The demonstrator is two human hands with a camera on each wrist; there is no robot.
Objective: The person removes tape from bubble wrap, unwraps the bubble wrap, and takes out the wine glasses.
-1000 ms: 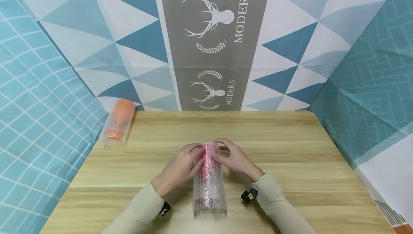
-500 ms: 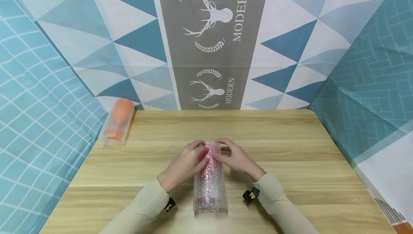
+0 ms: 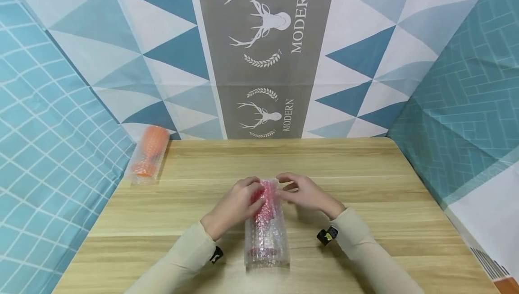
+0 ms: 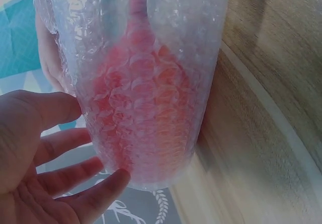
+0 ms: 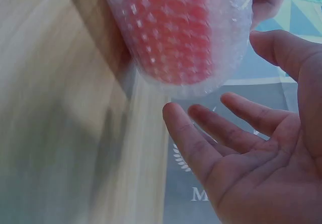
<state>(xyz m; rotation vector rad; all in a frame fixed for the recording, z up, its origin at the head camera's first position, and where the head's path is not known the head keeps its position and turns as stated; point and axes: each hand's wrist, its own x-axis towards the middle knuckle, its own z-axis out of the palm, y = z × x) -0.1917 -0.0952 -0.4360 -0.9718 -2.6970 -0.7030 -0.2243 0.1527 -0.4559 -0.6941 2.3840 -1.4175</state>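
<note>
A pink goblet, rolled in clear bubble wrap, lies lengthwise on the wood-grain worktop between the two hands. Its bowl points away from the person and its foot lies at the near end; whether the far end is raised slightly I cannot tell.

The left hand touches the left side of the wrap by the bowl, its fingers spread and relaxed, without a closed grip. The right hand is spread wide and has hold of nothing: its thumb is at the wrap's right edge, contact uncertain, and the other fingers are apart from it.

The bundle should be light, with a cushioned, slightly slick skin over something probably rigid and breakable. The padded bowl looks the best hold, taken gently from both sides; the slim stem deserves no bending load.

An orange goblet, likewise wrapped, lies at the worktop's far left corner.
</note>
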